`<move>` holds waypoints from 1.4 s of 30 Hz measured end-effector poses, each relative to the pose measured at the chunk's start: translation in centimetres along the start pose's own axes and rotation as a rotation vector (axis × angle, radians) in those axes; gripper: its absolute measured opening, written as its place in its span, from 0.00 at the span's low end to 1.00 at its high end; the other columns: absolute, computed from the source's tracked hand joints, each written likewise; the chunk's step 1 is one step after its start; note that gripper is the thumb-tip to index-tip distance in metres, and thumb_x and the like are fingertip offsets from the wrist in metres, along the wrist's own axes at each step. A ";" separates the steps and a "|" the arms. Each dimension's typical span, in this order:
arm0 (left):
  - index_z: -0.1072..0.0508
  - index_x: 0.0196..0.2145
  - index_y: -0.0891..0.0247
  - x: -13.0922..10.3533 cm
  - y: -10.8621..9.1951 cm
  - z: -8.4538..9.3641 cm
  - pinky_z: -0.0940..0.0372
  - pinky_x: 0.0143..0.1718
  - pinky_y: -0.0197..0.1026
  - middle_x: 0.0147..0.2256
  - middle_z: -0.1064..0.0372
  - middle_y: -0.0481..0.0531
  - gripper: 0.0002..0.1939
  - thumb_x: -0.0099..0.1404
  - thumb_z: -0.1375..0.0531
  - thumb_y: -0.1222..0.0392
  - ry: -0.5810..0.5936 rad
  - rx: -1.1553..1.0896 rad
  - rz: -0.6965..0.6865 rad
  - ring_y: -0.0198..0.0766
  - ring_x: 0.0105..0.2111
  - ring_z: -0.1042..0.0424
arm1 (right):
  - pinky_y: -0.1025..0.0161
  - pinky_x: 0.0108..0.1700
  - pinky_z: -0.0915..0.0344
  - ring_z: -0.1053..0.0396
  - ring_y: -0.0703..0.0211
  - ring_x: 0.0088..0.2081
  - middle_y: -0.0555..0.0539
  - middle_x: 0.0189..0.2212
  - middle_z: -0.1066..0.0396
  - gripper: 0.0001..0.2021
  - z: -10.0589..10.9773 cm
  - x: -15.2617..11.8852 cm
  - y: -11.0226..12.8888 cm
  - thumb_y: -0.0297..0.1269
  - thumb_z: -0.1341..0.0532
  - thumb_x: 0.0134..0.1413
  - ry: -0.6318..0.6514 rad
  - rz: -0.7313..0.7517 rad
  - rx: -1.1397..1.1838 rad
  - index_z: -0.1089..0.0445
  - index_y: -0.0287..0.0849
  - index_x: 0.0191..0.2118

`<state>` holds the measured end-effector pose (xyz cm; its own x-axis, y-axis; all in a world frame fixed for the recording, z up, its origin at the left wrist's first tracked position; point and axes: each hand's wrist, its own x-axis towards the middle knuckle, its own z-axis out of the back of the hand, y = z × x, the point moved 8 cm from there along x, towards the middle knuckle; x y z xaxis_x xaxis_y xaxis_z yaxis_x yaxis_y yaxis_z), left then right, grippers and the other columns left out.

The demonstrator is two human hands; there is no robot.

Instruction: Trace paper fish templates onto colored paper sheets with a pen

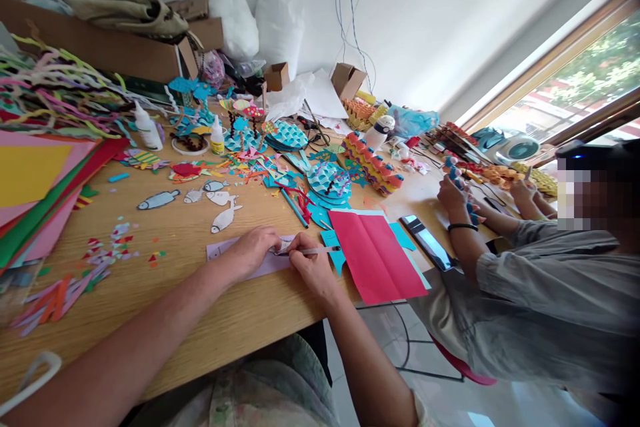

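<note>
A lilac paper strip (265, 265) lies before me near the table's front edge, with a fish drawn on its left end. My left hand (253, 252) rests on the strip, its fingers closed and pressing on a small pale paper cutout (286, 244), mostly hidden by the hands. Pinched in my right hand (313, 269) is a slim pen (320, 250), its dark tip on the paper beside my left fingertips. Several paper fish cutouts (220, 197) lie just beyond the hands.
Red paper (377, 257) overlaps blue pieces on the right, next to a phone (427, 242). Coloured sheets (35, 180), paper scraps (113, 240) and glue bottles (148, 128) are on the left. A co-worker (525, 280) sits at my right, holding a small craft piece.
</note>
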<state>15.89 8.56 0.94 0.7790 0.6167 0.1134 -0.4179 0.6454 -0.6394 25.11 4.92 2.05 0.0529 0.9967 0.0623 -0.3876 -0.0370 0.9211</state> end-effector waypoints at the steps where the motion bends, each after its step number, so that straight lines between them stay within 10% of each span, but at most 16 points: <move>1: 0.29 0.26 0.63 0.0 0.0 0.0 0.43 0.37 0.38 0.29 0.34 0.50 0.12 0.58 0.52 0.68 0.001 -0.002 -0.002 0.38 0.33 0.37 | 0.69 0.23 0.51 0.47 0.65 0.22 0.55 0.16 0.44 0.03 -0.1 0.0 0.0 0.29 0.50 0.37 0.009 0.004 -0.001 0.41 0.43 0.22; 42: 0.29 0.27 0.65 -0.3 -0.2 0.5 0.42 0.36 0.38 0.28 0.34 0.50 0.11 0.58 0.51 0.67 -0.006 -0.055 0.051 0.37 0.32 0.37 | 0.69 0.25 0.49 0.47 0.66 0.22 0.56 0.17 0.43 0.03 -0.9 0.2 1.4 0.28 0.50 0.38 0.052 0.062 -0.032 0.41 0.42 0.21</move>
<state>15.54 8.49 1.49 0.7542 0.6512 0.0840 -0.4309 0.5874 -0.6850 23.72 5.13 3.00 -0.0193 0.9950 0.0985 -0.4175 -0.0975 0.9034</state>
